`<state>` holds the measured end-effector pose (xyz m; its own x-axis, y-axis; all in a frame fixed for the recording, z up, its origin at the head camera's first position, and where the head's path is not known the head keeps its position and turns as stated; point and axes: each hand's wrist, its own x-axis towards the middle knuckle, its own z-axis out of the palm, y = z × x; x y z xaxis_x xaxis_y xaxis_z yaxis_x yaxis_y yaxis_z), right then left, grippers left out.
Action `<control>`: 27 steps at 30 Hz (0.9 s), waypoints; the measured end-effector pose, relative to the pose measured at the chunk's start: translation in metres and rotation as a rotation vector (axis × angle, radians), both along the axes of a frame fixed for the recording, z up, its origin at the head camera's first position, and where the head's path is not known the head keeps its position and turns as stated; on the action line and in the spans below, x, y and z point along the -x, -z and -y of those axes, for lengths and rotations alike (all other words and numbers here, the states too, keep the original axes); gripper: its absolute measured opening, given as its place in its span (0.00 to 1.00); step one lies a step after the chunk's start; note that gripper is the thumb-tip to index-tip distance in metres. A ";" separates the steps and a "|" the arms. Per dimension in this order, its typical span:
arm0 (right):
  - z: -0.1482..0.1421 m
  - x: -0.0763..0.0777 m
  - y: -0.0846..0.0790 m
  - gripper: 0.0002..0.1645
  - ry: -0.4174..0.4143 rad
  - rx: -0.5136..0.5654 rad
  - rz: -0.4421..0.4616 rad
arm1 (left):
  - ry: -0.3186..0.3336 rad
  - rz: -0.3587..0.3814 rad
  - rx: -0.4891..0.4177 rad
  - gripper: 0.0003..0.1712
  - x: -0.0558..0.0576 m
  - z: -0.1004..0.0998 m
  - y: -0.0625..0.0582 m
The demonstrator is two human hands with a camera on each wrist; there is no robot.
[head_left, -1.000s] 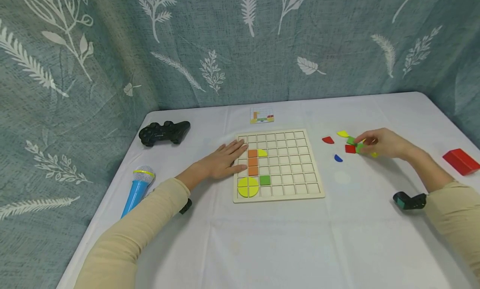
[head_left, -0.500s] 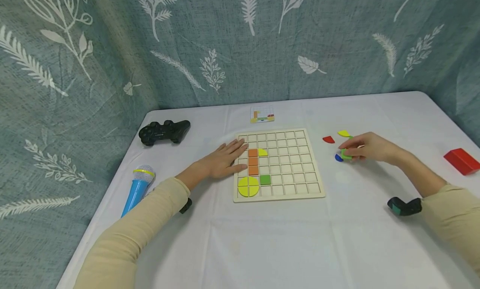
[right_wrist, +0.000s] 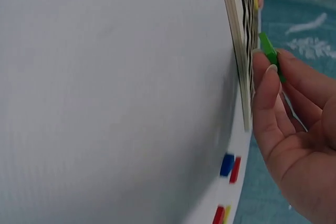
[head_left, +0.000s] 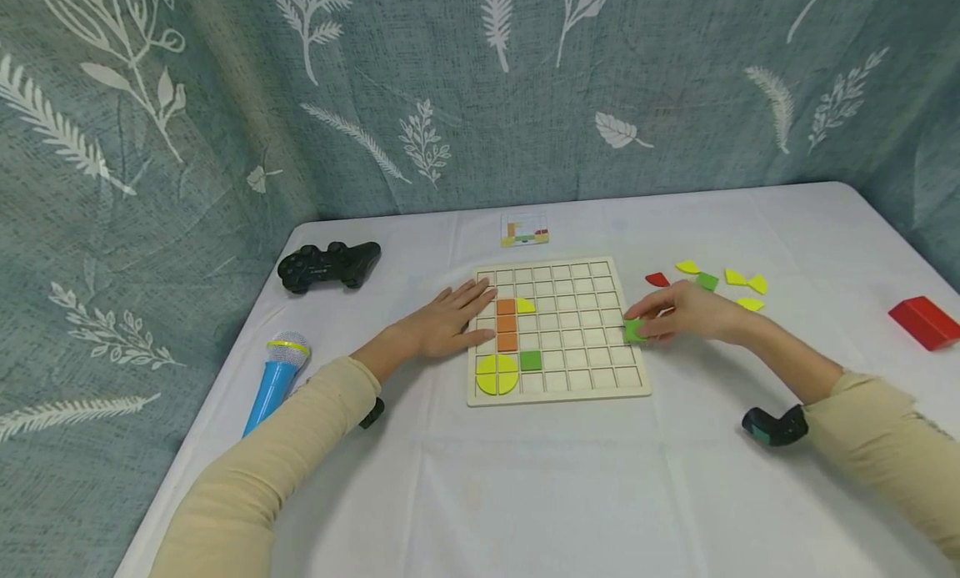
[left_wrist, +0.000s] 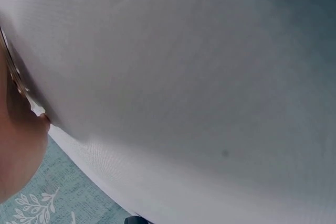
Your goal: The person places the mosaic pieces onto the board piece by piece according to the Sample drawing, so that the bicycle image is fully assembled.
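My left hand (head_left: 446, 321) lies flat with spread fingers across the left edge of a wooden grid board (head_left: 585, 336). Over the board's right edge, my right hand (head_left: 678, 311) pinches a green square tile (head_left: 633, 331) between thumb and fingers. In the right wrist view that green tile (right_wrist: 270, 53) is held tilted, just off the board. Set in the board are several orange squares (head_left: 506, 324), a yellow quarter piece (head_left: 525, 306), a green square (head_left: 530, 360) and a yellow circle (head_left: 497, 374) made of quarters. The left wrist view shows only part of the hand and white cloth.
Loose yellow pieces (head_left: 735, 277), a green square (head_left: 707, 282) and a red piece (head_left: 657, 279) lie right of the board. A blue piece (right_wrist: 227, 165) shows beside them. Around stand a pattern card (head_left: 524, 230), black game controller (head_left: 328, 266), blue microphone (head_left: 276, 378) and red block (head_left: 924, 323).
My right hand has picked the green square from the loose pieces and carried it left to the board's right edge. The left hand has stayed still.
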<state>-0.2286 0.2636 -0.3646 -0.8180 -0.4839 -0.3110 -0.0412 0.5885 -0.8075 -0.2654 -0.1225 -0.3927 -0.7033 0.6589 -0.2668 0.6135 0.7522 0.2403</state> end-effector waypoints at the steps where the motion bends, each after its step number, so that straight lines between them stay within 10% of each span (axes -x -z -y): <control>1: 0.004 0.000 0.001 0.22 -0.002 0.007 0.006 | -0.001 0.000 0.001 0.44 0.000 0.000 0.000; 27: 0.089 -0.011 0.017 0.15 -0.006 0.133 0.041 | -0.001 -0.005 0.010 0.44 0.002 0.000 0.004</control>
